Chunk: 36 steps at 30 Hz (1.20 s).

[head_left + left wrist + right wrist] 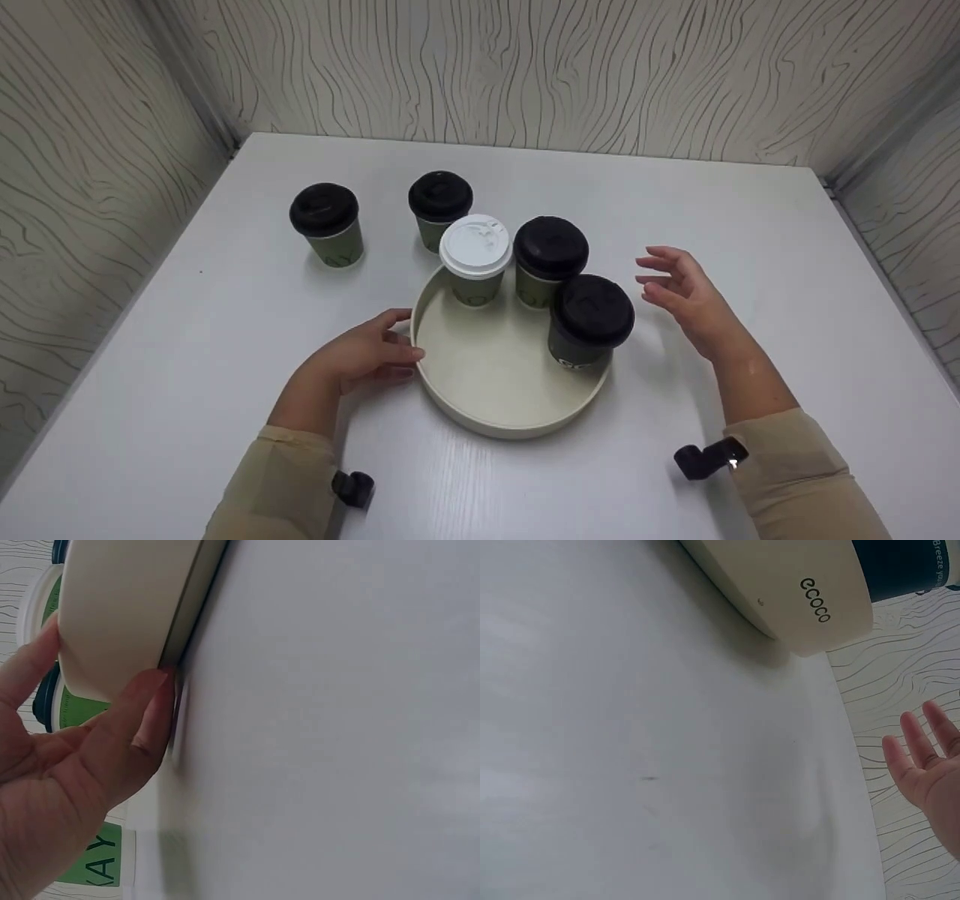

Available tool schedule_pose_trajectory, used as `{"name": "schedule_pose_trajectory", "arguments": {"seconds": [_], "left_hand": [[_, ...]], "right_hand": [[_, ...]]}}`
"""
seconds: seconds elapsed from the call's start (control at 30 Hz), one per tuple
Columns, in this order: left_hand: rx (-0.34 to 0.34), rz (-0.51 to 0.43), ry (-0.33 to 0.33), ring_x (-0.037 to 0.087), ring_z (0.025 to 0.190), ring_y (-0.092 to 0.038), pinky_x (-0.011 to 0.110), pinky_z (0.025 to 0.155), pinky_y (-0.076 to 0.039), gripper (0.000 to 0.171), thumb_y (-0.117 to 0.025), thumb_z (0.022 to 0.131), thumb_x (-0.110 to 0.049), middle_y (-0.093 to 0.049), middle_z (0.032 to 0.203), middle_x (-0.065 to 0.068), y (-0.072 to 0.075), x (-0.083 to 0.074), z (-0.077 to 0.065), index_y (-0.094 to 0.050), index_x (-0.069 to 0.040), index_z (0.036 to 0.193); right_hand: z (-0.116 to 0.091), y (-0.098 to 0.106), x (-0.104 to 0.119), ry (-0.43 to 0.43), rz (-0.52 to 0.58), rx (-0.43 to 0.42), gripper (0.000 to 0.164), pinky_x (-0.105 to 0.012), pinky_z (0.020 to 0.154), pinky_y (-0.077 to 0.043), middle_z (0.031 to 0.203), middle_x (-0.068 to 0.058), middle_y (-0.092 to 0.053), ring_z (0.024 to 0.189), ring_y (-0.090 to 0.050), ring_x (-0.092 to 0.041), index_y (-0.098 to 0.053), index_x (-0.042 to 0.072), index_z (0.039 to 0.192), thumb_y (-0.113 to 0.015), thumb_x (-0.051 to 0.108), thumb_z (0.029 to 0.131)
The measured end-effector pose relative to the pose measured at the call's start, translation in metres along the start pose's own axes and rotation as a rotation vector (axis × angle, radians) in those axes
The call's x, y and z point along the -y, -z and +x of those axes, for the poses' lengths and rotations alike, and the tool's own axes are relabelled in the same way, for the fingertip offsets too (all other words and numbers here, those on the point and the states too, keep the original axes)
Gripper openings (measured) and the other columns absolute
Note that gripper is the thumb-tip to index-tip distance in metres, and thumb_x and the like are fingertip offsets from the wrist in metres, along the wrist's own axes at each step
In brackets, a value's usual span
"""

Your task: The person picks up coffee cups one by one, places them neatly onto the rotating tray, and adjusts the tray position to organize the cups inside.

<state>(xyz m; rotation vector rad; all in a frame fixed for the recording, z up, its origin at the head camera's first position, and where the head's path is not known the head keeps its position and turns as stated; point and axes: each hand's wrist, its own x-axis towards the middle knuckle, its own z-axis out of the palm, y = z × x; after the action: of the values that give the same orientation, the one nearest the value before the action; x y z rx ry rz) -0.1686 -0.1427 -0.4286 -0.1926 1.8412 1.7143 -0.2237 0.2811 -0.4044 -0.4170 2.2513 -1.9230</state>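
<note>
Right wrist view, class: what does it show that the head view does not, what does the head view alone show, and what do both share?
Only the right wrist view: the "ecoco" lettering on the outer wall of the tray.
Only the head view: the left hand holding the tray's edge, and the leftmost cup off the tray.
Both: the tray, the right hand, the white tabletop and patterned wall.

"ecoco" on tray (780, 611), "KAY" on green cup (105, 870), "Breeze" on dark cup (900, 568)
</note>
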Motion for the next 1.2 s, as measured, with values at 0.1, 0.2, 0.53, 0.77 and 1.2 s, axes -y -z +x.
{"name": "schedule_pose_trajectory", "arguments": {"seconds": [0.1, 0.2, 0.53, 0.77, 1.2], "left_hand": [[-0.006, -0.011, 0.001, 0.024, 0.096, -0.061, 0.038, 0.083, -0.050, 0.068, -0.069, 0.080, -0.011, -0.053, 0.116, 0.016, 0.001, -0.001, 0.001, -0.035, -0.020, 0.138], [-0.010, -0.024, 0.002, 0.024, 0.097, -0.061, 0.038, 0.083, -0.050, 0.065, -0.069, 0.080, -0.010, -0.053, 0.116, 0.016, 0.001, -0.001, 0.002, -0.037, -0.021, 0.137], [-0.001, -0.077, -0.030, 0.026, 0.100, -0.060, 0.040, 0.086, -0.048, 0.060, -0.064, 0.084, -0.010, -0.052, 0.120, 0.017, 0.003, -0.003, 0.006, -0.037, -0.018, 0.137], [-0.022, -0.126, -0.049, 0.026, 0.098, -0.060, 0.038, 0.086, -0.048, 0.055, -0.061, 0.085, -0.009, -0.051, 0.120, 0.018, 0.004, -0.004, 0.013, -0.039, -0.016, 0.136], [-0.044, -0.163, -0.051, 0.025, 0.101, -0.060, 0.038, 0.088, -0.047, 0.054, -0.061, 0.085, -0.008, -0.054, 0.119, 0.016, 0.010, -0.006, 0.025, -0.041, -0.018, 0.134]], "right_hand": [[0.000, 0.000, 0.000, -0.003, 0.001, 0.002, 0.044, -0.019, 0.089, -0.043, 0.129, -0.009, -0.039, 0.114, -0.046, -0.017, -0.033, 0.010, 0.132, -0.051, 0.007, 0.092], [0.000, -0.001, 0.000, -0.011, -0.009, 0.006, 0.044, -0.019, 0.089, -0.043, 0.129, -0.009, -0.038, 0.114, -0.046, -0.017, -0.033, 0.010, 0.132, -0.051, 0.007, 0.092], [-0.001, -0.001, 0.000, -0.017, -0.023, 0.014, 0.045, -0.019, 0.089, -0.043, 0.131, -0.011, -0.036, 0.115, -0.045, -0.017, -0.033, 0.010, 0.134, -0.050, 0.008, 0.093], [-0.002, -0.001, -0.003, -0.015, -0.015, 0.007, 0.044, -0.020, 0.088, -0.044, 0.130, -0.011, -0.037, 0.117, -0.044, -0.025, -0.033, 0.010, 0.133, -0.051, 0.008, 0.092], [-0.003, -0.002, -0.005, -0.018, -0.032, 0.012, 0.044, -0.019, 0.088, -0.044, 0.131, -0.011, -0.036, 0.118, -0.044, -0.025, -0.033, 0.010, 0.133, -0.051, 0.008, 0.093]]}}
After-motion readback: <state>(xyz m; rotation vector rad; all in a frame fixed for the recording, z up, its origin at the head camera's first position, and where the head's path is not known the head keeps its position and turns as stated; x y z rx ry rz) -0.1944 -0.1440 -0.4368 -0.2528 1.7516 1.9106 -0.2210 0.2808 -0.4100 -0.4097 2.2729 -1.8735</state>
